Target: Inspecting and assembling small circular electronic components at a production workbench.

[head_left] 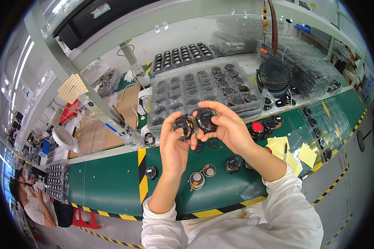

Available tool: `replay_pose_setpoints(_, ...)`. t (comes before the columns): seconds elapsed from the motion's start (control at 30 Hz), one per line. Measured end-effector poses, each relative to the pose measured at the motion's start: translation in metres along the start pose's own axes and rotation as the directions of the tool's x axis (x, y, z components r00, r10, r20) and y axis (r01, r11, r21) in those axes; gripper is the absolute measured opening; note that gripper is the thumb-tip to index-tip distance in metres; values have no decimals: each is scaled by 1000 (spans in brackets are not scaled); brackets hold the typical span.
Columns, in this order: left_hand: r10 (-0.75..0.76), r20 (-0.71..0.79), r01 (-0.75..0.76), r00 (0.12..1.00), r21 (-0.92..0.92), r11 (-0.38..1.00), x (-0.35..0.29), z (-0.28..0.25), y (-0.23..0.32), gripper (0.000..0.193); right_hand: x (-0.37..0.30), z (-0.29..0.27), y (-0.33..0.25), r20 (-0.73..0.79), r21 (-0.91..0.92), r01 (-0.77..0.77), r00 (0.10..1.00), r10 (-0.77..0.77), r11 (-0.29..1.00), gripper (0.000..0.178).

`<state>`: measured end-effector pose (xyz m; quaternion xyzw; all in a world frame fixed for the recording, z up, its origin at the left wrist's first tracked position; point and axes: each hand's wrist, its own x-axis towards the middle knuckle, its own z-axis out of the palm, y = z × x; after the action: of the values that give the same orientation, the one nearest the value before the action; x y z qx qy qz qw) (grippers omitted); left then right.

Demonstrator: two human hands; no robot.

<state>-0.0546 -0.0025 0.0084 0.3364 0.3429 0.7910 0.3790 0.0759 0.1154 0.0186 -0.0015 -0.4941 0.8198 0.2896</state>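
In my left hand (pixel 173 145) is a round black smartwatch body (pixel 183 126), its dark face turned up with small lit digits. Right beside it, my right hand (pixel 232 132) grips a second smartwatch body (pixel 205 119), also showing digits. The fingers of both hands are closed around the rims, and the two pieces are held close together above the green table (pixel 124 176). Below my hands lie two round silver-grey parts, one (pixel 197 180) nearer me and another (pixel 209 170) behind it. A further black watch body (pixel 232 164) rests by my right forearm.
Behind my hands are stacked clear trays (pixel 257 108) of round watch parts. A black fan (pixel 274 76) stands at the back right. Yellow notes (pixel 307 155) and a clear tray (pixel 334 120) lie right. A shelf post (pixel 108 112) rises left. Another person (pixel 37 201) sits far left.
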Motion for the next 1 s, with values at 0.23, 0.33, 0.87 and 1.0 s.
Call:
replay_pose_setpoints(0.23,13,71,-22,997,133,991,0,-1,5,59,1,-2,-2,-41,-14,-3,999,2,1000,50)
replay_pose_setpoints(0.33,-33,108,5,994,247,969,-2,-3,19,69,1,-10,-7,13,-69,-12,1000,13,998,61)
replay_pose_setpoints(0.87,540,613,-497,576,788,-364,7,-8,32,60,1,-4,-17,559,-829,412,613,-558,-379,58)
replay_pose_setpoints(1.0,543,592,-514,596,800,-309,5,-5,31,59,-4,-1,-20,551,-835,423,617,-562,-353,60)
